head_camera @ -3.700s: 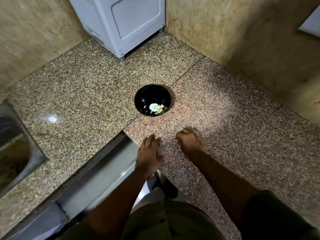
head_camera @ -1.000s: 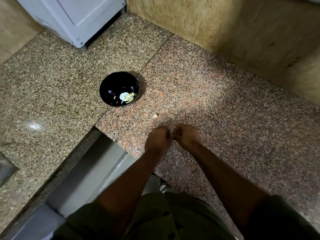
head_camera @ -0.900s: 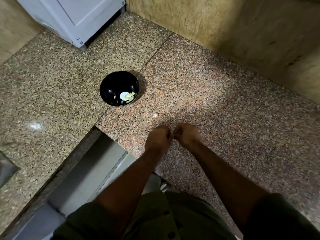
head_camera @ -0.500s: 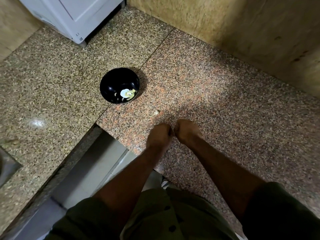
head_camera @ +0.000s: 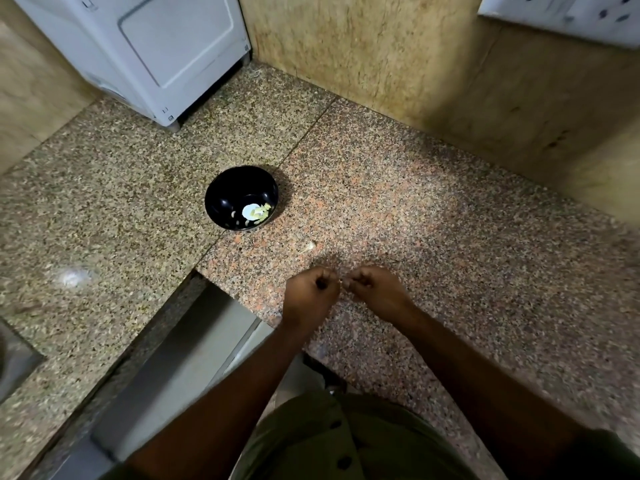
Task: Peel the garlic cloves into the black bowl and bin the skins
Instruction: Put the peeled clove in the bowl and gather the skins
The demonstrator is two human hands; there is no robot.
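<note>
Your fingers [head_camera: 325, 282] are curled shut, left hand [head_camera: 309, 295] and right hand [head_camera: 375, 289] knuckle to knuckle at centre frame; what they pinch is hidden. The black bowl [head_camera: 241, 198] sits upper left of them, a garlic scrap [head_camera: 308, 247] between.

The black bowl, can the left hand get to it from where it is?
Probably yes: bare counter lies between the left hand and the black bowl, though its fingers are curled shut, busy beside the right hand.

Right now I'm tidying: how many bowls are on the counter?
1: the black bowl sits on the granite counter, beyond both hands, near the white appliance.
</note>
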